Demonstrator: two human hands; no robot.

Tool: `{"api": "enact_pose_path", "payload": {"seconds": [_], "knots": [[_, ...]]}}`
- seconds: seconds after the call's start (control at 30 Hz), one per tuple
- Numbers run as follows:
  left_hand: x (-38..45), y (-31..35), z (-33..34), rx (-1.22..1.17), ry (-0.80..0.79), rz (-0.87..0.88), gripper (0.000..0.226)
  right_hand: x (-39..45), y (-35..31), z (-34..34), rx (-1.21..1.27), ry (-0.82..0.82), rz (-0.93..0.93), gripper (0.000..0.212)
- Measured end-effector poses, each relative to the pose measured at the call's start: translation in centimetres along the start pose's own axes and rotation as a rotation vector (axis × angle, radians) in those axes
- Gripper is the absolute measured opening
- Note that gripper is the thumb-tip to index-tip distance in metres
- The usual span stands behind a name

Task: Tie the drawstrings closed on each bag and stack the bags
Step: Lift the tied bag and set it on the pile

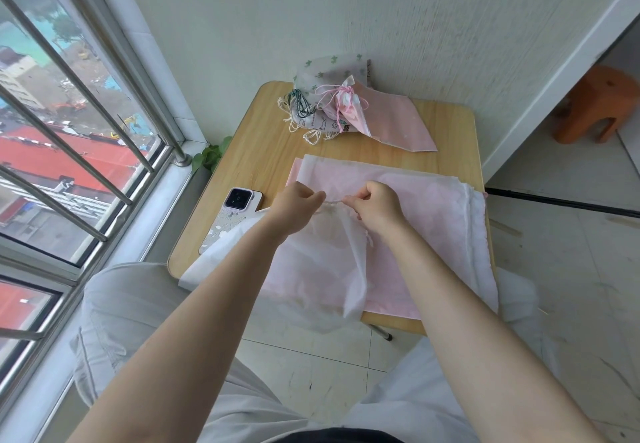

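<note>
Indoors, a small wooden desk (263, 137) sits against a pale wall beside a barred window (69, 113), over tiled floor (311, 366). Both hands' fingers (349, 202) pinch a sheer bag's drawstring (330, 203).

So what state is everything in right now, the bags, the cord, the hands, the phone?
Sheer bag: held up over the table's near edge, mouth gathered, not yet tied.
Cord: stretched between both hands.
Left hand: pinching the cord.
Right hand: pinching the cord.
Pink bags: lying flat.
Tied bags: piled at the far edge.
Phone: face down.
</note>
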State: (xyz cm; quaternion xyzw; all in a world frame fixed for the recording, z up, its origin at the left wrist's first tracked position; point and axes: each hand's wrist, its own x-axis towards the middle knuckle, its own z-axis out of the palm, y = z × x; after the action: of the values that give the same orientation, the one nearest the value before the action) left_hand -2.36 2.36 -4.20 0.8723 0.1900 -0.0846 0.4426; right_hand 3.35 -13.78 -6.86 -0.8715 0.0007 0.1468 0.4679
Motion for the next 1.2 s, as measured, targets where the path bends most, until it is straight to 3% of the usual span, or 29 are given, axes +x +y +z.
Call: {"api": "enact_pose_path", "payload": {"seconds": [0.1,0.27,0.6,0.67,0.73,0.8,0.9,1.0,1.1,1.2], "knots": [[0.1,-0.6,-0.1,0.142,0.095,0.037,0.048,0.1,0.8,-0.1,-0.004,0.037,0.017,0.029],[0.5,-1.7,0.1,0.273,0.165,0.062,0.044,-0.2,0.7,-0.1,-0.085,0.082,0.001,0.028],[0.2,-2.1,-0.9,0.540,0.070,0.027,0.045,0.1,0.4,-1.0,-0.144,0.133,-0.039,0.030],[0.2,-1.5,-1.0,0.548,0.082,0.045,0.042,0.3,-0.3,-1.4,-0.080,0.117,-0.043,0.029],[0.5,-0.6,-1.3,0.397,0.099,0.090,0.033,0.5,-1.8,-2.1,0.002,0.092,-0.067,0.026],[0.9,1.1,-2.0,0.222,0.037,0.171,0.043,0.8,-3.8,-2.9,0.010,0.068,-0.132,0.022],[1.9,4.6,-2.9,0.341,-0.151,0.237,0.070,1.3,-7.1,-3.9,0.003,0.039,-0.242,0.023],[4.2,6.6,-3.8,0.529,-0.145,0.161,0.052,2.5,-9.4,-5.0,-0.011,0.047,-0.287,0.021],[6.7,8.1,-5.2,0.277,-0.094,0.063,0.025,4.5,-11.4,-6.6,-0.284,0.231,-0.365,0.011],[8.5,9.7,-7.0,-0.133,0.255,0.001,0.022,6.1,-13.7,-7.7,-0.520,0.453,-0.405,0.024]]}}
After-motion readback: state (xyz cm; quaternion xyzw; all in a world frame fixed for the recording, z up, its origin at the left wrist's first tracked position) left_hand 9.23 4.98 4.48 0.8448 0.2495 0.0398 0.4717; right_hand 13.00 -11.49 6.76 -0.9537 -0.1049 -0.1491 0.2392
